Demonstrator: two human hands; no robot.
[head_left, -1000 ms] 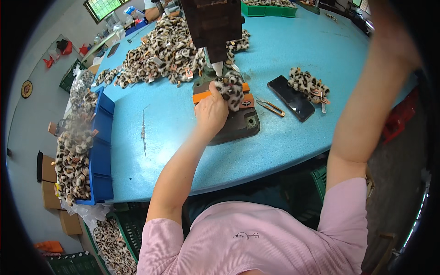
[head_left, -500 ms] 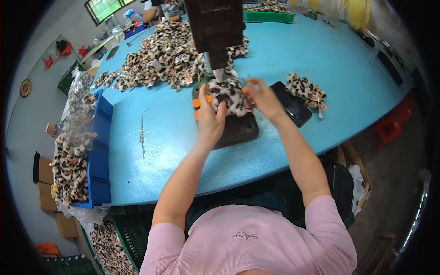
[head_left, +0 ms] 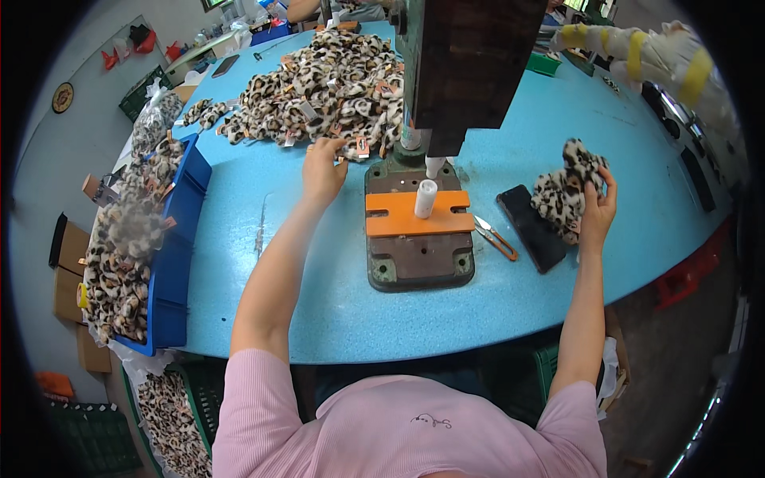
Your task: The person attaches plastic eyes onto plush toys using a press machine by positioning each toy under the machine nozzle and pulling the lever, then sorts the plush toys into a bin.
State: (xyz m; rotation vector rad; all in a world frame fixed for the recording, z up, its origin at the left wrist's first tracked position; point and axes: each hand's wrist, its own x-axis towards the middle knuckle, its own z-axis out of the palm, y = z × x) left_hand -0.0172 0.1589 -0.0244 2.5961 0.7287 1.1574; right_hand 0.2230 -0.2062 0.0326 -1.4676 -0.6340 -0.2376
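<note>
My right hand (head_left: 598,215) grips a black-and-white spotted plush piece (head_left: 585,159) at its side, just over a small cluster of similar plush pieces (head_left: 555,199) at the right. At the near edge of the big plush pile (head_left: 311,88), my left hand (head_left: 323,171) reaches in with thumb and fingers apart, beside a piece with an orange tag. Between my hands stands a hand press (head_left: 458,72) on a dark metal base (head_left: 421,275). An orange slotted plate (head_left: 390,225) lies across that base, with a white peg (head_left: 425,199) upright in it and nothing on the peg.
Orange-handled thread snips (head_left: 498,243) and a black phone (head_left: 532,231) lie right of the press. A blue bin (head_left: 171,263) of plush pieces lines the left edge. A wrapped, yellow-taped arm-like tube (head_left: 637,52) hangs at upper right. Green crates sit below the table.
The plush piece has come off the press and moved right in my right hand to the small cluster. My left hand has let go and gone left to the big pile. The view has shifted.
</note>
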